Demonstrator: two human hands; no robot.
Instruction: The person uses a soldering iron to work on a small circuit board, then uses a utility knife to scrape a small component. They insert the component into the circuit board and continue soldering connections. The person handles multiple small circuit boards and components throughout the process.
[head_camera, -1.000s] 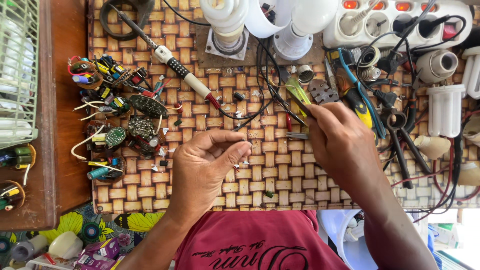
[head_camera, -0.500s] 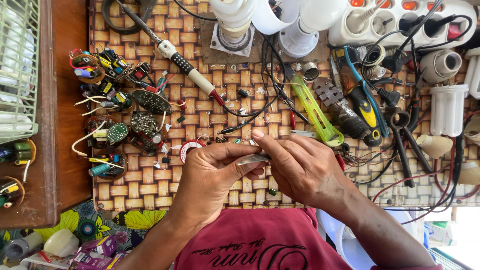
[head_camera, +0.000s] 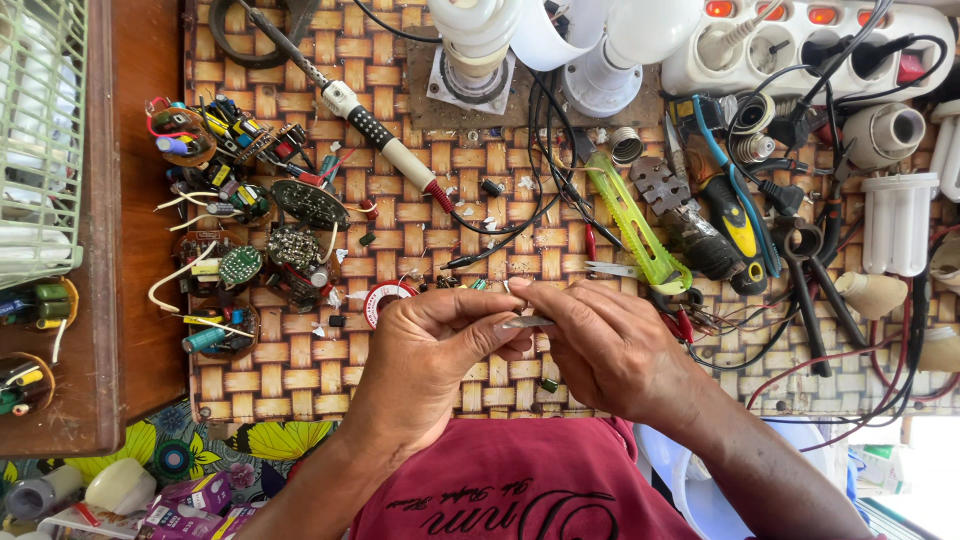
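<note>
Tweezers (head_camera: 524, 322), thin and silvery, sit pinched between our two hands just above the hem of our red shirt (head_camera: 520, 490), over the woven mat (head_camera: 300, 375).

Taking the tweezers as our landmark and going left to right: well to their left lies a heap of round circuit boards (head_camera: 240, 265) with capacitors and loose wires, none of them in our hands. Nearer on that side, just beside our knuckles, rests a small red solder spool (head_camera: 385, 300). Our left hand (head_camera: 430, 345) comes next, thumb and forefinger closed on the tweezers' left end. Our right hand (head_camera: 610, 345) closes on the other end, fingertips meeting the left ones. Whether the tips carry any tiny part we cannot tell; they are hidden by the fingers.

Up and to the right of the tweezers lie a green utility knife (head_camera: 635, 225) and a blue-and-yellow tool (head_camera: 735, 215), both set down. Above and to the left, the soldering iron (head_camera: 385, 150) lies untouched.

We judge the work at an early stage: tool in hand, boards not yet taken up.
</note>
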